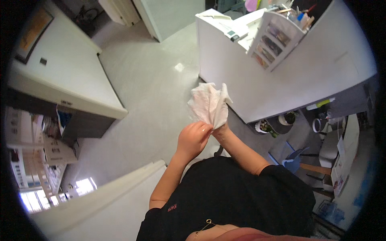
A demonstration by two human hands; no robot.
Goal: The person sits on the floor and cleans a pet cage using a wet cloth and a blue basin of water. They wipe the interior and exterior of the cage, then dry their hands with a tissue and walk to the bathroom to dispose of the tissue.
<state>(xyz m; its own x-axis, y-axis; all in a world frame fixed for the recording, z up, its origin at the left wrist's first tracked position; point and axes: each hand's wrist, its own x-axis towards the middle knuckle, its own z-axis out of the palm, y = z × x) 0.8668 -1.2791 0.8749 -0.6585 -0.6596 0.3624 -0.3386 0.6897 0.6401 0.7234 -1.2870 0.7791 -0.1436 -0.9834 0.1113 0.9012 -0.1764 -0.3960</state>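
Note:
A crumpled white cloth or tissue [208,102] is spread fan-like in front of my body, above the grey floor. The fingers of my left hand [194,137] are closed on its gathered lower edge. My right hand [222,129] lies behind and under the same cloth, so only the wrist and a bit of the hand show. Its fingers are covered, and I cannot tell whether they grip the cloth. Both hands are close together, almost meeting at the cloth's lower edge.
To the right stands a white partition desk [241,78] with a white organizer [276,40] on top. Potted plants [265,126] and a blue chair [292,161] are lower right. White walls [69,57] edge the left, with cardboard boxes [58,150] beyond. A doorway [144,21] opens ahead.

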